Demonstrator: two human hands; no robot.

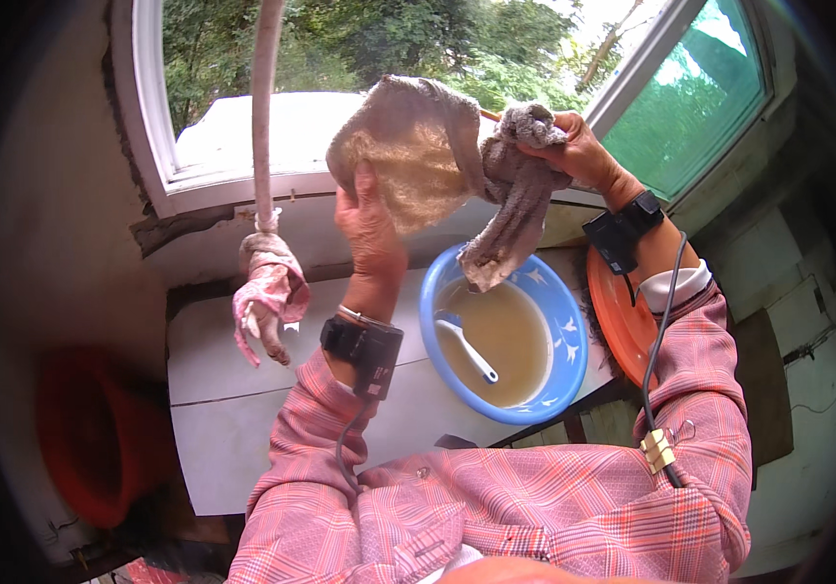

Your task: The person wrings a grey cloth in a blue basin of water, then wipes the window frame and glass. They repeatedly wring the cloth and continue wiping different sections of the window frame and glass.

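Note:
A worn grey-brown terry cloth (418, 153) is held up in front of the window, stretched between my two hands. My left hand (370, 230) grips its lower left edge, thumb on the near face. In my right hand (582, 150) is a bunched, twisted part of the same cloth, and a loose end hangs over the basin rim. The blue plastic basin (570, 343) below bears white flower patterns. Murky brownish water (513, 328) fills part of it. A brush with a white handle (470, 354) lies in the water, its head partly submerged.
The basin stands on a white tiled ledge (243, 416). A pole (265, 109) with a pink rag (276, 270) tied on hangs left of my left hand. An orange plastic basin or lid (611, 314) leans at right; a red bucket (89, 438) stands lower left. A cable (662, 328) runs along my right sleeve.

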